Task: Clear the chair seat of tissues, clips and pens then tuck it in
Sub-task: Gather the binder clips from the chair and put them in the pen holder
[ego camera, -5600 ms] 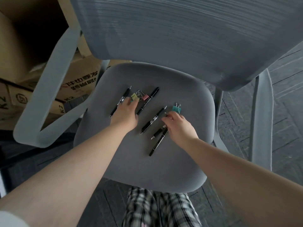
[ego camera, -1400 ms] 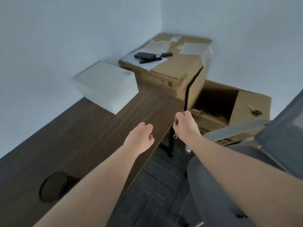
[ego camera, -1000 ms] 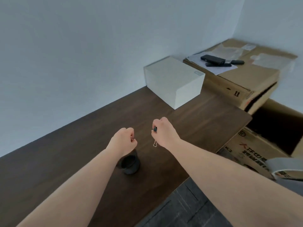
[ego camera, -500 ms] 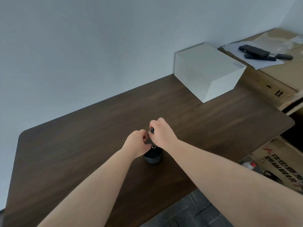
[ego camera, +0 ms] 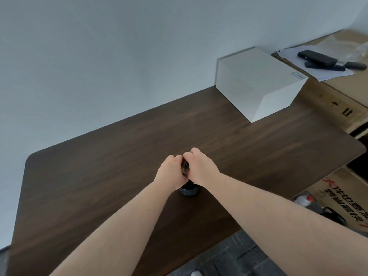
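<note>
Both hands have come together over the one small dark cup on the worktop, where half a second ago they were just meeting. The left hand and right hand are fisted, knuckles touching, pinching something dark, probably a clip; ready to drop. Far right: one white box.

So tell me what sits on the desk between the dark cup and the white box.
Nothing: in the head view, the desk runs bare from the dark cup to the white box.
</note>
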### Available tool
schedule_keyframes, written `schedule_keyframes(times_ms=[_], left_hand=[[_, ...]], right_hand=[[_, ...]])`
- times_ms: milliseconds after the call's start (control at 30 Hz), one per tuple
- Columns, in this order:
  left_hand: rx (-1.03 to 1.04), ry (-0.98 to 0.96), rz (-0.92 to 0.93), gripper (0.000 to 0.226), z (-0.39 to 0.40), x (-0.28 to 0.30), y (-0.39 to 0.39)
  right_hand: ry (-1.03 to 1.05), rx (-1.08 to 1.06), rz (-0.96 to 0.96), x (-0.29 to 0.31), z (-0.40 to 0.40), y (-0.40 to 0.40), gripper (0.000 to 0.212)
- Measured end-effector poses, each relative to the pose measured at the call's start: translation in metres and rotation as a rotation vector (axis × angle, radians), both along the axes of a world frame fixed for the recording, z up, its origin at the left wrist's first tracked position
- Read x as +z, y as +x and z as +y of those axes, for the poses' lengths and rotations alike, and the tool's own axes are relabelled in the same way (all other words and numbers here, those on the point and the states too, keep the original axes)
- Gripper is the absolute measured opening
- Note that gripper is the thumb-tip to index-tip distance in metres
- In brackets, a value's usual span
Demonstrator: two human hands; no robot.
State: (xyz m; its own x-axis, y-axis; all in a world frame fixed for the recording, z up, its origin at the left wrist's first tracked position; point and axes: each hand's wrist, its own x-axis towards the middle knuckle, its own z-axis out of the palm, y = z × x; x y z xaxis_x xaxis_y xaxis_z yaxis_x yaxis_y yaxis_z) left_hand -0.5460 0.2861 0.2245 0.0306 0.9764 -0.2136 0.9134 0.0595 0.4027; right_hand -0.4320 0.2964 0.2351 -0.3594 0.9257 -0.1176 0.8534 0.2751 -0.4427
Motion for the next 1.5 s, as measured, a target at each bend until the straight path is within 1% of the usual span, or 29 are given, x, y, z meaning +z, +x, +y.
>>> schedule_keyframes(times_ms=[200,300,433,633,767,867,967,1100,1233,1300,1400,1500], left_hand=[[0.001,-0.024,-0.034,0.033,-0.002,0.001,-0.001],[-0.008,-0.033,-0.021,0.038,-0.003,0.003,-0.002],[-0.001,-0.047,-0.028,0.046,-0.006,0.007,-0.001],[0.008,-0.041,-0.051,0.049,-0.008,0.010,-0.001],[-0.012,-0.046,-0.056,0.055,-0.010,0.014,-0.002],[-0.016,-0.035,-0.041,0.052,-0.010,0.019,-0.003],[-0.040,-0.042,-0.028,0.054,-0.010,0.024,-0.002],[-0.086,-0.051,0.001,0.057,-0.013,0.033,0.003],[-0.117,-0.034,0.053,0.059,-0.012,0.046,0.016],[-0.143,-0.043,0.079,0.065,-0.011,0.054,0.030],[-0.222,-0.036,0.134,0.074,-0.011,0.064,0.061],[-0.321,-0.034,0.170,0.075,-0.011,0.067,0.106]], right_hand=[[-0.064,0.068,-0.013,0.008,0.007,0.007,0.016],[-0.084,0.116,-0.028,0.010,0.008,0.010,0.021],[-0.080,0.131,-0.030,0.011,0.008,0.011,0.025],[-0.086,0.135,-0.002,0.014,0.005,0.014,0.032],[-0.093,0.134,0.005,0.014,0.005,0.017,0.037],[-0.105,0.129,-0.001,0.017,0.005,0.020,0.042],[-0.101,0.127,-0.014,0.022,0.004,0.024,0.046],[-0.071,0.128,-0.042,0.027,0.000,0.033,0.046],[-0.046,0.085,-0.070,0.036,-0.005,0.055,0.047],[-0.042,0.043,-0.084,0.039,-0.010,0.074,0.047],[-0.054,-0.039,-0.100,0.042,-0.022,0.111,0.044],[-0.058,-0.136,-0.105,0.044,-0.041,0.157,0.045]])
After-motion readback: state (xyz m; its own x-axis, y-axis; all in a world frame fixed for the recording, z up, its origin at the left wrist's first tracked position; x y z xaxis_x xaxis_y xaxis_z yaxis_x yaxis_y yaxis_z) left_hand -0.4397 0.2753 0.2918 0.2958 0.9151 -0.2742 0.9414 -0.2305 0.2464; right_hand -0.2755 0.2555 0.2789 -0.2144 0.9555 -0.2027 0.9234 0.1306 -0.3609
